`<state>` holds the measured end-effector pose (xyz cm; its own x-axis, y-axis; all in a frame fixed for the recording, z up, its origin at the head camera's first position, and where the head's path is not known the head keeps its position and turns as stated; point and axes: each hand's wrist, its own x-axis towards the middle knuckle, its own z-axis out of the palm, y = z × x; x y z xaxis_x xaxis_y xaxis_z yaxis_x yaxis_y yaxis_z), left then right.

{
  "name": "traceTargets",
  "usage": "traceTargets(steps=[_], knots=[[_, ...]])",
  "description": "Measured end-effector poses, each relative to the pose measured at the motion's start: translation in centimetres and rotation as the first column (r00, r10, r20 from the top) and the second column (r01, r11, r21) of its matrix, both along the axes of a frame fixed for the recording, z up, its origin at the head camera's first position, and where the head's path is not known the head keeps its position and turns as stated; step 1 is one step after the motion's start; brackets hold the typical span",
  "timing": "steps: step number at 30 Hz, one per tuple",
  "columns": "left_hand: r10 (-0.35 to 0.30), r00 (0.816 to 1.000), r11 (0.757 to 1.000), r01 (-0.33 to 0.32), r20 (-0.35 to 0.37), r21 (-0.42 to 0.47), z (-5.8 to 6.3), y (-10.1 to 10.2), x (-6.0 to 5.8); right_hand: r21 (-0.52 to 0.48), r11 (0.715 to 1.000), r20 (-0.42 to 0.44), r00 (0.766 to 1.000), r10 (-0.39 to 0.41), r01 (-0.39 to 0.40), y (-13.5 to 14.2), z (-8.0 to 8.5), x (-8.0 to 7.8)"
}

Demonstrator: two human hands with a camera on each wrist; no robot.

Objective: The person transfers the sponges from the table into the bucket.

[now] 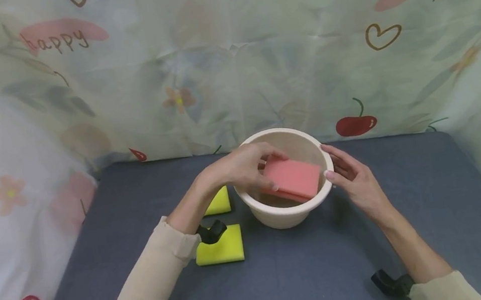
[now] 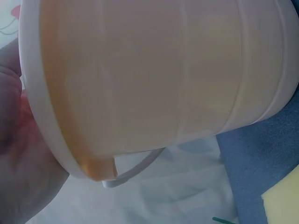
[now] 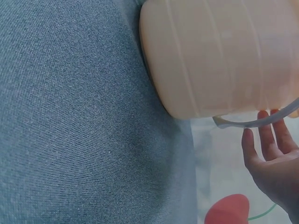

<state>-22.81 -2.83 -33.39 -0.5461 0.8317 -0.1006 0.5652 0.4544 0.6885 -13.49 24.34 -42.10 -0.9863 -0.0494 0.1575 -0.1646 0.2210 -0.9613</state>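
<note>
A cream-coloured bucket [image 1: 283, 220] stands upright on the dark table. Over its left rim reaches my left hand [image 1: 247, 167], which holds a pink sponge [image 1: 295, 177] inside the bucket between thumb and fingers. Another pink layer shows under that sponge; whether it is a separate piece I cannot tell. My right hand [image 1: 354, 180] holds the bucket's right rim with thumb and fingers, and in the right wrist view its fingertips [image 3: 262, 115] touch the outer wall by the handle [image 3: 261, 122]. In the left wrist view the bucket wall hides the sponge.
Two yellow sponges lie left of the bucket: a nearer one [image 1: 226, 253] and a farther one [image 1: 219, 203], both partly behind my left arm. A dark blue cloth [image 1: 312, 277] covers the table. Printed curtains [image 1: 234, 69] hang at the back and sides.
</note>
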Motion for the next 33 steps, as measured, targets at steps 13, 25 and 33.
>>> traceTargets(steps=[13, 25, 33], knots=[[0.04, 0.999, 0.999, -0.041, 0.026, 0.011, 0.0, -0.2, 0.0, 0.0, 1.0, 0.014, 1.0, -0.003, 0.003, -0.2, -0.1, -0.1], [0.153, 0.986, 0.972, -0.138, -0.066, 0.19, -0.1, -2.1, 0.2, 0.013, 1.0, 0.027, 1.0, 0.006, -0.007, -0.2, 0.2, 0.1], [0.198, 0.974, 0.92, -0.144, -0.113, 0.364, 0.1, -4.8, 0.2, 0.008, 1.0, 0.038, 0.999, 0.0, 0.0, -0.2, 0.2, 0.2]])
